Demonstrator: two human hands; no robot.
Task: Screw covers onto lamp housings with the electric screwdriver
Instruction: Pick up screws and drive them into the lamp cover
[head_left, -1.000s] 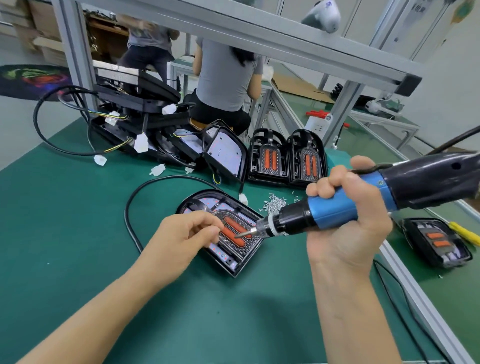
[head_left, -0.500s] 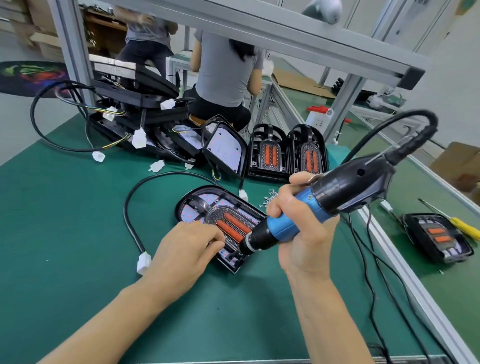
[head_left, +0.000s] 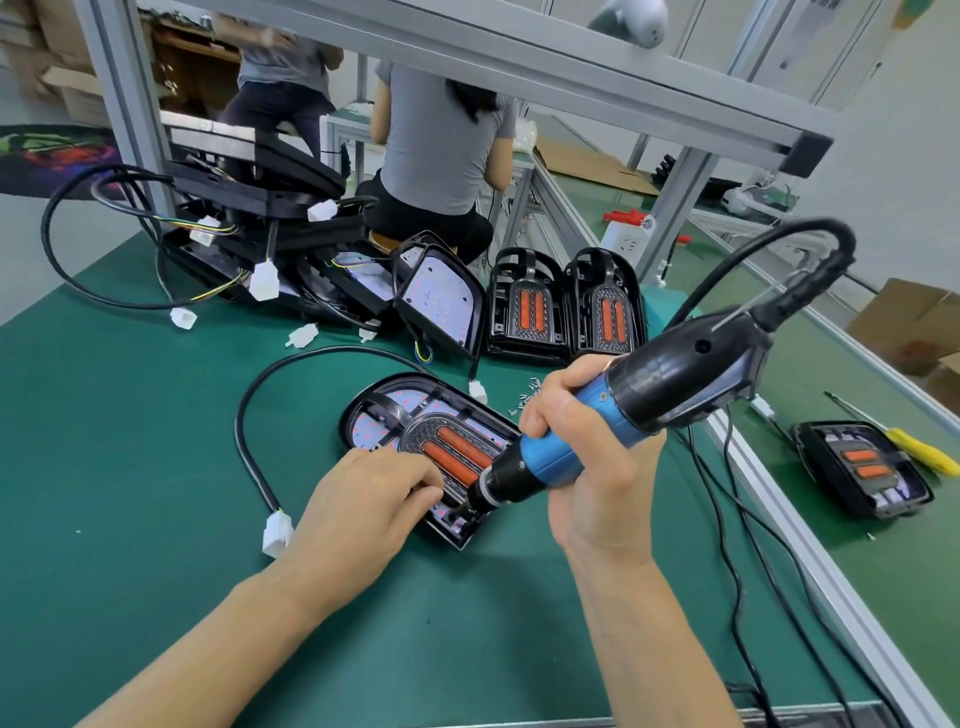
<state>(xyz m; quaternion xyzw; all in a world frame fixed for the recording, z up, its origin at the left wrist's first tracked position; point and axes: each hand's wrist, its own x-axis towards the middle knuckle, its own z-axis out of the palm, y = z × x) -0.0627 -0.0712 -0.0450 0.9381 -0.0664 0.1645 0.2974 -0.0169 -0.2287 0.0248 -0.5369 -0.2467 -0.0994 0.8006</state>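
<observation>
Nearby: loose screws (head_left: 529, 396), two finished lamps (head_left: 566, 312) behind; right hand (head_left: 587, 457) fingers grip screwdriver (head_left: 623, 415), left hand (head_left: 363, 509) fingers press housing (head_left: 395, 415).

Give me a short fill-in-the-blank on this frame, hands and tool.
1. The right hand grips the ____ screwdriver.
2. The left hand rests on the ____.
3. The bit points at the housing's ____ end.
4. A yellow-handled tool lies by the ____ edge.

Answers: blue; housing; near; right

Left hand (head_left: 358, 512) and right hand (head_left: 597, 467) bare, ungloved; both forearms uncovered to frame edge, no sleeves, rings or watch visible.
</observation>
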